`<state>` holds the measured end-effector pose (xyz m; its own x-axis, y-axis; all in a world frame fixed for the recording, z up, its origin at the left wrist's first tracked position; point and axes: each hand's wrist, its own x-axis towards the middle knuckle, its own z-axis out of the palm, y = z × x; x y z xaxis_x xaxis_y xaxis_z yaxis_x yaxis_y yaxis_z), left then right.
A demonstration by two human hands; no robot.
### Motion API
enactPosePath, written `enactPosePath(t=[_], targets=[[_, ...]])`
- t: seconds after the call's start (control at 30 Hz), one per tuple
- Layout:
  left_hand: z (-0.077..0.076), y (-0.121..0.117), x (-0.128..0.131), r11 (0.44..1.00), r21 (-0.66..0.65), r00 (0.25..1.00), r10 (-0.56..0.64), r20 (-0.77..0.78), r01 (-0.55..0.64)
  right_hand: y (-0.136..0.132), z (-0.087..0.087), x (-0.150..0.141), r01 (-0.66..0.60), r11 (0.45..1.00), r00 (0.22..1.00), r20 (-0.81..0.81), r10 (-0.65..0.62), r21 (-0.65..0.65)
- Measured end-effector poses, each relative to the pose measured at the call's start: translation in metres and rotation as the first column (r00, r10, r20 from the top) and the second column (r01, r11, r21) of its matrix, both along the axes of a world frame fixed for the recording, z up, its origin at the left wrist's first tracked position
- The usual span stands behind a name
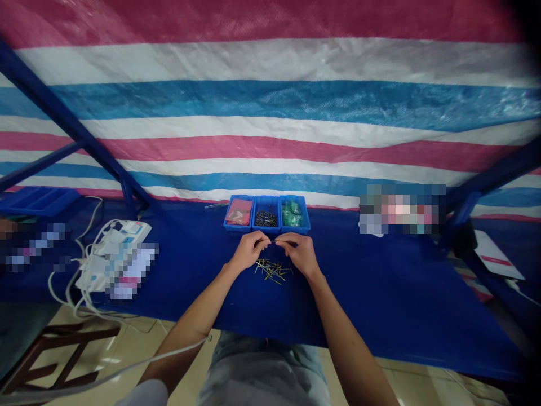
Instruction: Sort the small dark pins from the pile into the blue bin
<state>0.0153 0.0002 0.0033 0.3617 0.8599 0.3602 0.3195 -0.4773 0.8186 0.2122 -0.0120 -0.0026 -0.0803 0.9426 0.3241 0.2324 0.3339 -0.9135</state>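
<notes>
1. Off at the far left, a blue plastic tray sat on the blue table cover.
2. Next lay a white power strip, partly blurred and tangled in white cables.
3. Straight ahead, three blue bins stood side by side, touching: the left held a red bag, the middle dark pins, the right green packets.
4. The left hand was curled almost shut, pinching one end of a thin metal pin.
5. Just below the hands, a loose pile of brass-colored pins lay crisscrossed on the cover.
6. The right hand was closed the same way on the pin's other end, almost touching the left hand.
7. Farther right sat a blurred object, too obscured to identify, and beyond it a white sheet with a red stripe.
</notes>
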Motion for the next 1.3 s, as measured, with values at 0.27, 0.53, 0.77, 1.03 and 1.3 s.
enactPosePath(t=[0.27,0.53,0.77,1.03,1.3], targets=[[-0.0038,0.0008,0.0001,1.0,0.004,0.999,0.03,-0.012,-0.03,0.0003,-0.0024,0.0032,0.032,0.999,0.998,0.045,-0.032,0.008],[-0.0051,0.0009,0.001,0.997,0.061,0.998,0.043,-0.052,-0.039,0.0023,-0.0014,0.0035,0.027,0.99,0.965,0.254,-0.061,0.135],[-0.0023,-0.001,0.0018,0.996,0.076,0.997,0.05,-0.065,-0.045,0.0017,-0.0011,0.0037,-0.024,0.989,0.953,0.301,-0.023,0.149],[-0.0021,-0.0012,0.0017,0.995,0.083,0.997,0.051,-0.058,-0.046,0.0023,-0.003,0.0036,-0.03,0.986,0.936,0.352,-0.03,0.162],[-0.0013,-0.0017,0.0022,0.994,0.094,0.996,0.06,-0.067,-0.053,0.0022,-0.0047,0.0034,-0.024,0.987,0.913,0.407,-0.044,0.162]])
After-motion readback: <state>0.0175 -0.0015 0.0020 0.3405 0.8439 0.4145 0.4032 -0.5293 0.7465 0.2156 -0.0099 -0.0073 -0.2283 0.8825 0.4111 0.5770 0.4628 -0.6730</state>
